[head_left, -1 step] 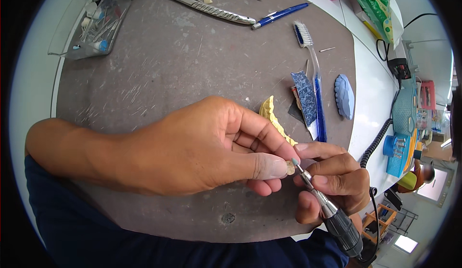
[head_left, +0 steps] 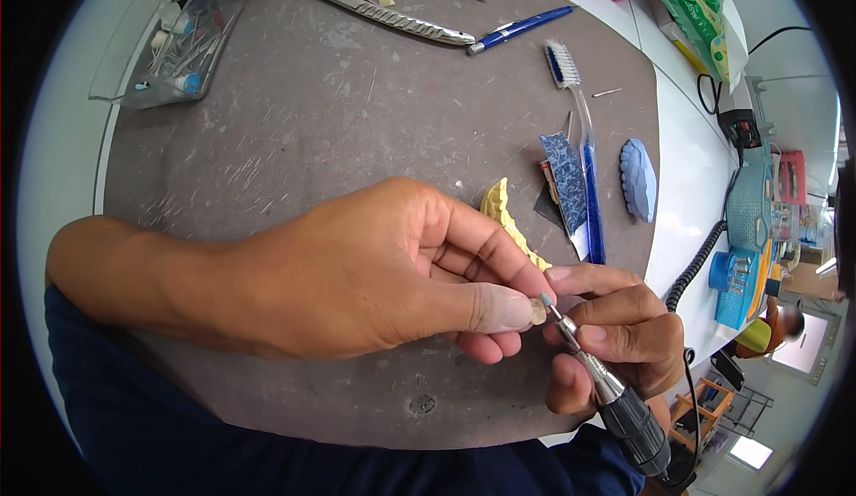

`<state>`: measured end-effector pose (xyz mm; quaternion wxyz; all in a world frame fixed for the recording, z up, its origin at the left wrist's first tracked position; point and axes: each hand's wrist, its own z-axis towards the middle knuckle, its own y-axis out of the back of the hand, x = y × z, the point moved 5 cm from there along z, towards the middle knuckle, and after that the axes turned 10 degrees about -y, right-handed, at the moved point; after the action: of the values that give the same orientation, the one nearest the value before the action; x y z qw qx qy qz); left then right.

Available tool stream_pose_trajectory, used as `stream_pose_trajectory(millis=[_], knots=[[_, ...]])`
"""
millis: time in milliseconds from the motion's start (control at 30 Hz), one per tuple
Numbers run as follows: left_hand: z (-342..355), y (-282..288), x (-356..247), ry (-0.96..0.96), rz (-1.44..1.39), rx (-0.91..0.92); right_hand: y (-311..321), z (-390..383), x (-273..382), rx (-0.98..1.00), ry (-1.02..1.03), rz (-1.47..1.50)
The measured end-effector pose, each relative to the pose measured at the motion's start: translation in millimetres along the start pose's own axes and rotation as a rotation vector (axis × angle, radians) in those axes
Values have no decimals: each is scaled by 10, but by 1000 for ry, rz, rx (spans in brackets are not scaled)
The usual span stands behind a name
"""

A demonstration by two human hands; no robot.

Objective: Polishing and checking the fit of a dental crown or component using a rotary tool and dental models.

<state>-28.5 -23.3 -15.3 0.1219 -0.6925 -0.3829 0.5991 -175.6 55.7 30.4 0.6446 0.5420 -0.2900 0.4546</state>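
Head view shows the left hand point(head_left: 357, 273) pinching a small tan tooth-like piece point(head_left: 538, 311) between thumb and fingertips, steadying it just above the scratched grey round mat point(head_left: 357, 113), while the right hand point(head_left: 615, 336) clamps a slim metal rotary handpiece point(head_left: 606, 389) pen-style, its tip touching that piece.

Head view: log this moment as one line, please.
left hand: pinches small tooth piece | right hand: holds rotary handpiece, tip at piece | yellow cast: on mat

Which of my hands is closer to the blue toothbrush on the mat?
Right. The right hand lies just below the toothbrush handle's end; the left hand sits farther left.
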Motion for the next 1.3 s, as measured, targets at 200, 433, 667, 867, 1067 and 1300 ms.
stream_pose_trajectory(millis=[200, 433, 667, 867, 1067, 1300], knots=[[18, 28, 0, 81, -39, 58, 4, -26, -1, 13, -29, 16], [9, 50, -8, 88, -43, 86, -17, -25, -3, 15, -39, 16], [12, 51, -8, 84, -57, 84, -13, -26, 8, 19, -54, -1], [19, 50, 5, 73, -60, 82, -8, -23, -2, 24, -56, -2], [15, 51, 3, 63, -58, 77, -13, -29, -21, 22, -45, 27], [21, 49, 0, 60, -46, 84, -14, -24, -16, 30, -55, 18]])
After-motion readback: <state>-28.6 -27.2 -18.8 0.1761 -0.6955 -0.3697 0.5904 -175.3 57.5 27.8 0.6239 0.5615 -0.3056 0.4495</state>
